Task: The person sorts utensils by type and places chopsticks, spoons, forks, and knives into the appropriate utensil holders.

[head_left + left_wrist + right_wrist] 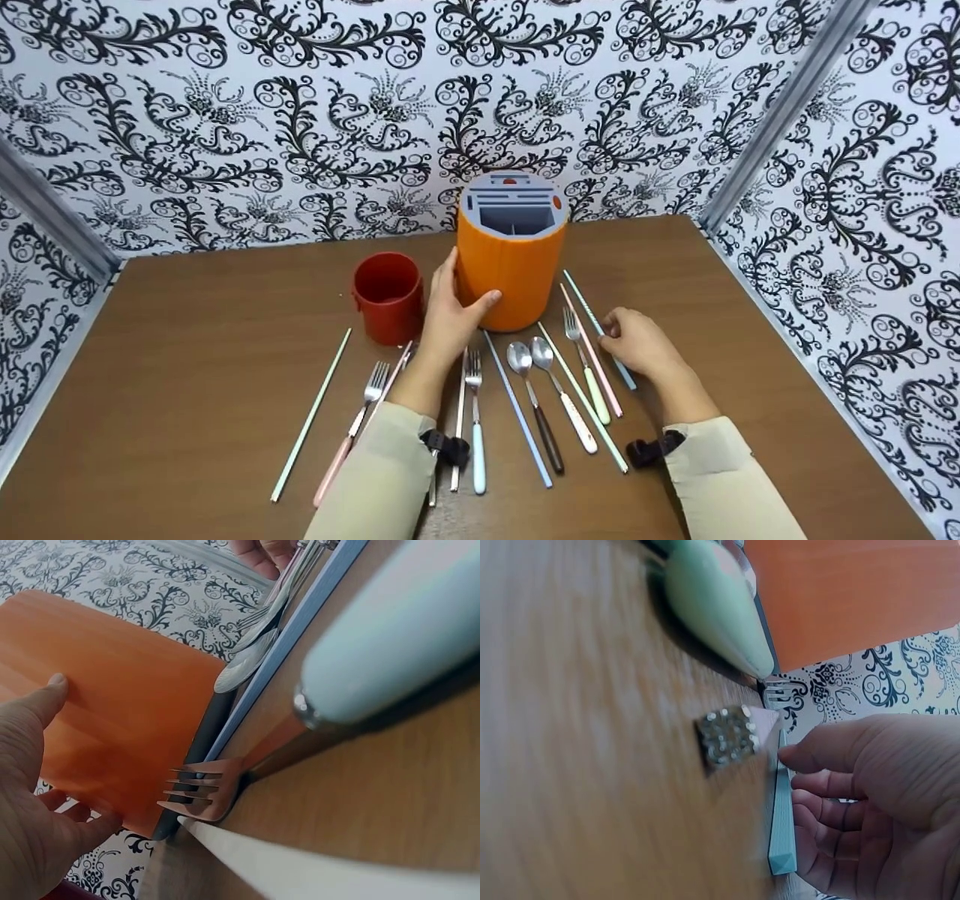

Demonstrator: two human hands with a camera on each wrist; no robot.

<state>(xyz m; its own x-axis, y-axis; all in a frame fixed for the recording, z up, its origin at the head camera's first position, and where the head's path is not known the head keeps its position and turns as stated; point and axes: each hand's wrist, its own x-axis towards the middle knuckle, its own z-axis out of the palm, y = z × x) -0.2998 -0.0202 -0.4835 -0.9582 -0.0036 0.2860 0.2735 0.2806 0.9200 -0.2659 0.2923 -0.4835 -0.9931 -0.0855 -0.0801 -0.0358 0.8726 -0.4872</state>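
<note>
My left hand (448,319) holds the lower left side of an upright orange utensil holder (517,277), its thumb across the front. The holder has a grey slotted top (555,196). In the left wrist view the fingers curve along the holder's orange wall (127,705). To the right, my right hand (643,345) pinches a teal chopstick (622,373) lying on the table, thumb against its side in the right wrist view. Beside this chopstick lie a pink chopstick (606,381) and a fork with a green handle (596,394).
A red cup (390,307) stands left of the holder. Two spoons (519,358), a blue chopstick (517,409), a blue-handled fork (478,450) and a pink-handled fork (334,465) lie in front. A pale green chopstick (311,416) lies far left. Patterned walls enclose the table's back and sides.
</note>
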